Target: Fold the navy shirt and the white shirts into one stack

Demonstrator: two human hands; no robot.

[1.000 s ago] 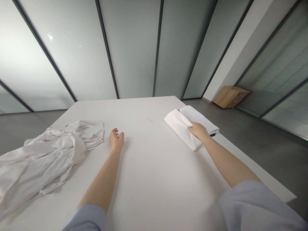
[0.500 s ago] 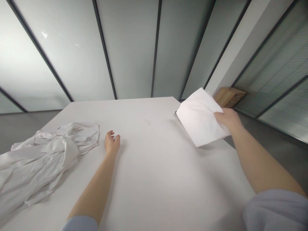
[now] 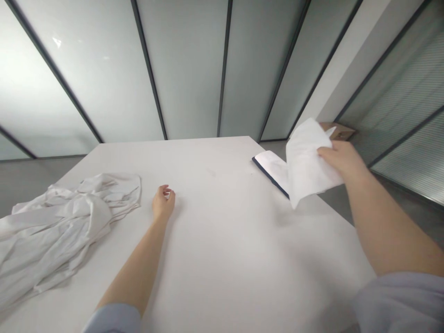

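Your right hand [image 3: 342, 159] has its grip closed on a white cloth [image 3: 307, 164], holding it up by one edge over the far right of the counter [image 3: 215, 245]. The cloth looks light, soft and limp: it sags and creases below your fingers, so it won't keep a shape on its own. Take it by an edge or corner, with a pinch rather than a squeeze.

Your left hand [image 3: 163, 203] has an open grip and rests on the counter with its fingers loosely curled, holding nothing. Nearest it, to the left, lies a crumpled white garment [image 3: 58, 226], soft and bulkier, with no clear edge on top. Just beyond the cloth sits a folded white bundle [image 3: 268, 169] with a dark edge.

That makes two hands, one held cloth, one crumpled garment, one folded bundle, and one wooden cabinet [image 3: 338, 131] beyond the counter's far right.
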